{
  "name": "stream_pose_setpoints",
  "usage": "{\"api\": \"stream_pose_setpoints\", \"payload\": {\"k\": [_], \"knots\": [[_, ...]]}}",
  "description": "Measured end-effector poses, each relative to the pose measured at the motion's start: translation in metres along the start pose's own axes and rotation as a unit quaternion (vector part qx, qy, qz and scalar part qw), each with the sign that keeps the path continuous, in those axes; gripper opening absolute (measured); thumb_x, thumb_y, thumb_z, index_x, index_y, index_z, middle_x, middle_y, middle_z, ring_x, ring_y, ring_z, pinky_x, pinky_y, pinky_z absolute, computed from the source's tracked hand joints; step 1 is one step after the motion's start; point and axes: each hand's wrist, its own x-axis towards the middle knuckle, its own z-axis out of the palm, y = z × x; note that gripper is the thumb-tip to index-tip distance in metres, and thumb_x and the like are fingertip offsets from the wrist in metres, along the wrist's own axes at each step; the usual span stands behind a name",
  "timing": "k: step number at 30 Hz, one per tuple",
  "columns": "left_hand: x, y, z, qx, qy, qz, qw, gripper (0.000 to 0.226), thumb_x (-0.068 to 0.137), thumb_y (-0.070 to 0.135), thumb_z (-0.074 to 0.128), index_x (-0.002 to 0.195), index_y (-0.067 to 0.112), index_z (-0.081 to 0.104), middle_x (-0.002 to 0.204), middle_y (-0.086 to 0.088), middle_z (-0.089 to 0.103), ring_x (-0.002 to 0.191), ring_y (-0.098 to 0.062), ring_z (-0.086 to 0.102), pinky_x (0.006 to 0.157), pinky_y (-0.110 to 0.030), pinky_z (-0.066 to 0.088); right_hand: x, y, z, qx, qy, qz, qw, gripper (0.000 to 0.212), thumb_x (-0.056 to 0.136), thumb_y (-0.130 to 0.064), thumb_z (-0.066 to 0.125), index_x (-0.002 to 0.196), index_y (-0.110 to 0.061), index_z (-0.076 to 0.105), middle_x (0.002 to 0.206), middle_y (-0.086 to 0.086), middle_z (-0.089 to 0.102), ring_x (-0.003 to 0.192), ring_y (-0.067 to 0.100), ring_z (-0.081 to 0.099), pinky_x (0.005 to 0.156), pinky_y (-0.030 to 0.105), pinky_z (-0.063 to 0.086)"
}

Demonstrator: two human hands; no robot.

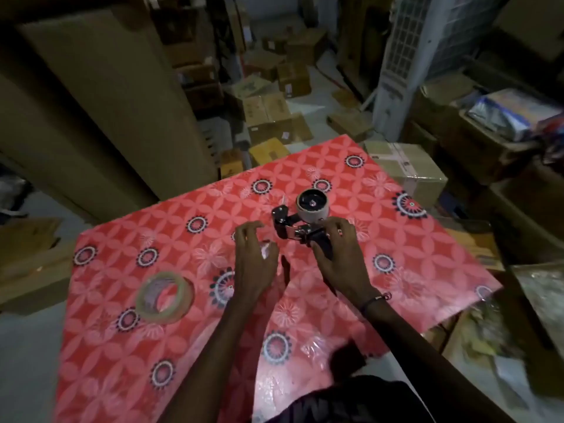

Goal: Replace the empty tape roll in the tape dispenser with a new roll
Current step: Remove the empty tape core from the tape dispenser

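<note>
With the right hand (337, 245) gripping the stiff tape dispenser (300, 222) mid-frame and the left hand (254, 254) spread free, the light empty roll (312, 206) probably slides off best pinched by its rim.

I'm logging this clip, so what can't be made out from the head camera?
- Dispenser handle: head view, covered by the right hand.
- Left hand palm: faces down, contents hidden.
- Spent core: too dim to tell leftover tape.
- New roll: loose end blurred.
</note>
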Motion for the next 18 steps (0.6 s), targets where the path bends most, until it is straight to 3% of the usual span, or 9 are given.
{"api": "stream_pose_setpoints", "payload": {"k": [3, 6, 8, 14, 18], "knots": [[0.017, 0.006, 0.017, 0.005, -0.048, 0.007, 0.999, 0.042, 0.101, 0.021, 0.061, 0.141, 0.014, 0.051, 0.143, -0.008, 0.043, 0.123, -0.016, 0.048, 0.103, -0.040, 0.053, 0.003, 0.009, 0.000, -0.012, -0.019, 0.025, 0.999, 0.043, 0.100, -0.022, 0.073, 0.140, -0.017, 0.059, 0.141, 0.009, 0.052, 0.126, 0.030, 0.048, 0.102, 0.040, 0.047], [0.032, 0.011, 0.031, 0.024, -0.108, -0.014, 0.994, 0.048, 0.107, 0.025, 0.058, 0.151, 0.012, 0.047, 0.156, -0.013, 0.039, 0.137, -0.029, 0.049, 0.111, -0.033, 0.040, 0.003, 0.015, 0.004, -0.011, -0.064, 0.045, 0.997, 0.046, 0.101, -0.025, 0.072, 0.144, -0.021, 0.056, 0.145, 0.008, 0.047, 0.131, 0.031, 0.048, 0.108, 0.045, 0.049], [0.034, 0.010, 0.035, 0.023, -0.127, -0.015, 0.992, 0.050, 0.107, 0.028, 0.055, 0.154, 0.012, 0.047, 0.159, -0.014, 0.039, 0.141, -0.032, 0.049, 0.116, -0.037, 0.040, 0.004, 0.020, 0.004, 0.007, -0.086, 0.050, 0.995, 0.046, 0.103, -0.026, 0.071, 0.147, -0.023, 0.055, 0.150, 0.007, 0.042, 0.133, 0.031, 0.050, 0.112, 0.048, 0.050], [0.019, -0.001, 0.044, 0.018, -0.080, -0.049, 0.995, 0.050, 0.106, 0.036, 0.056, 0.151, 0.015, 0.051, 0.155, -0.007, 0.040, 0.127, -0.025, 0.057, 0.107, -0.045, 0.054, 0.006, 0.028, 0.000, 0.042, -0.122, 0.034, 0.991, 0.049, 0.106, -0.024, 0.068, 0.154, -0.019, 0.054, 0.158, 0.004, 0.033, 0.134, 0.028, 0.054, 0.118, 0.043, 0.050], [0.000, -0.002, 0.054, 0.025, -0.074, -0.069, 0.995, 0.059, 0.107, 0.023, 0.062, 0.161, 0.017, 0.041, 0.158, -0.009, 0.038, 0.136, -0.023, 0.049, 0.109, -0.033, 0.040, 0.005, 0.035, -0.003, 0.048, -0.133, 0.017, 0.990, 0.051, 0.107, -0.025, 0.067, 0.156, -0.017, 0.053, 0.161, 0.004, 0.030, 0.137, 0.028, 0.054, 0.119, 0.043, 0.049]]}}
